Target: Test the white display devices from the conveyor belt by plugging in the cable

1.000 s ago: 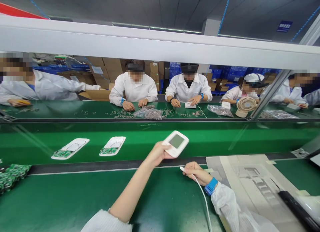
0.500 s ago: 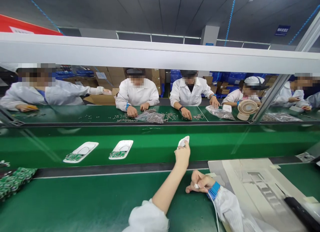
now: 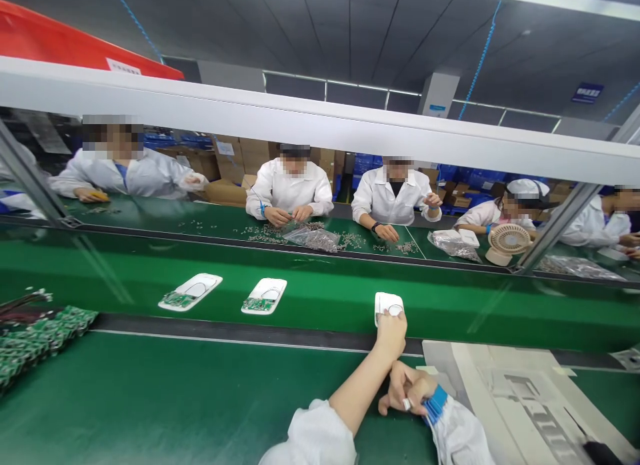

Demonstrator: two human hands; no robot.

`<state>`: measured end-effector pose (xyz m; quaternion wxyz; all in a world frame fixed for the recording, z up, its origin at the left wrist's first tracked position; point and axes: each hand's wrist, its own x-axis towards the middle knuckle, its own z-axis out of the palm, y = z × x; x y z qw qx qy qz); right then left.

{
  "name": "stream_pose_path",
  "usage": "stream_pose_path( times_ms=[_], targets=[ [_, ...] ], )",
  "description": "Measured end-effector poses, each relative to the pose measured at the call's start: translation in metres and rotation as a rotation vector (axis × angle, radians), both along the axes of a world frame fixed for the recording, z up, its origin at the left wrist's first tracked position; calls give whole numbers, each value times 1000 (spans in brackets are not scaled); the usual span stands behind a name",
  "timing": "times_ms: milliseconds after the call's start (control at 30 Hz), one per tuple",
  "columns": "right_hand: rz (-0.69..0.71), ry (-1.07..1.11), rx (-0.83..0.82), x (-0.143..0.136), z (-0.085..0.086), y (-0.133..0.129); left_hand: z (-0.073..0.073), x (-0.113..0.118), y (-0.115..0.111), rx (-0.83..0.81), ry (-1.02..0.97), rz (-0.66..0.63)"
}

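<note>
On the green belt, my left hand is closed over the near end of a white plastic case half. A thin wire loop shows inside that case; my fingers hide its lower part. Just below my left wrist, my right hand is closed, fingers curled, with a small white piece between them. A blue strap circles my right wrist. Two similar white case halves, a middle one and a left one, lie farther left on the belt, each with a green circuit board and wire.
Green circuit boards are heaped at the left on my bench. To the right lie a beige board and a dark-handled tool. Across the belt, several co-workers in white coats sit near bags of small metal parts and a fan.
The view has shifted and tilted. The case under my left hand has turned from slanted to nearly straight. My hands are now closer together, the left forearm meeting the right hand.
</note>
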<state>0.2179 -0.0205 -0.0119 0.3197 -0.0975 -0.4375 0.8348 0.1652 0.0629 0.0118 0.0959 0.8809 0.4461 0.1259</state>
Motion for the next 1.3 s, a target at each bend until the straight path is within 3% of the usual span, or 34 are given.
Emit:
stream_pose_path(
  times_ms=[233,400,533,700,800,900,1067,1300],
  targets=[
    [-29,-60,12,-3,1,-1,3,5,8,-1,-53,-111],
    [-47,-60,8,-5,4,-1,12,-13,1,99,-164,-141],
    [-54,-50,8,-6,7,-2,32,-59,18,144,-219,96],
    [-91,10,-5,-8,8,-3,49,-154,51,233,-210,551],
    [-90,-2,-6,-9,7,-3,40,-201,56,225,-137,702],
    [-76,-1,-5,-9,6,-2,21,-224,53,162,-59,733],
    [-80,11,-32,-9,4,-1,1,-227,55,92,14,688],
    [-88,18,-29,-8,2,0,3,-223,62,48,32,629]
  ],
)
